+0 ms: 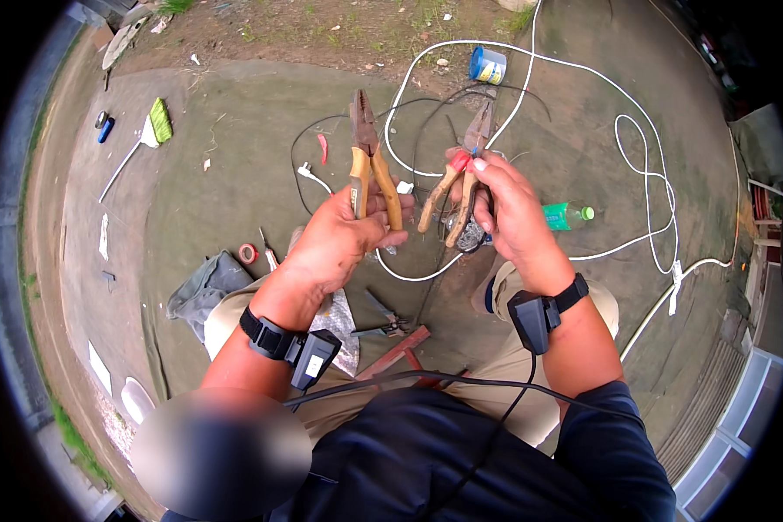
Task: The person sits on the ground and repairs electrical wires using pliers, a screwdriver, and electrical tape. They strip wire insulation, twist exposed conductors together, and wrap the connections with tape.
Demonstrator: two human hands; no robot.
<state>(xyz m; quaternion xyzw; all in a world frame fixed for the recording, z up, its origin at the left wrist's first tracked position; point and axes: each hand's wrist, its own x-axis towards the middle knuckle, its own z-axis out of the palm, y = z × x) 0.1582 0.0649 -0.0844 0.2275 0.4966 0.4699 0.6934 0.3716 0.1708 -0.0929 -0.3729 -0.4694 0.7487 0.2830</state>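
My left hand (pixel 339 235) grips a pair of pliers with yellow handles (pixel 367 165), its rusty jaws pointing up and away from me. My right hand (pixel 509 204) holds a second pair of pliers with worn orange handles (pixel 461 174), fingers pinching near its pivot where a bit of red and blue shows. Thin black wire (pixel 422 139) loops on the ground behind both tools and runs down between my hands. Both wrists carry black strap-on devices.
A long white cable (pixel 648 174) coils across the ground at right. A green bottle (pixel 568 215) lies beside my right hand, a blue-and-white tin (pixel 487 65) farther off. A grey cloth (pixel 207 287), red tape roll (pixel 249 253), small cutters (pixel 387 324) and a red bar (pixel 396 352) lie near my knees.
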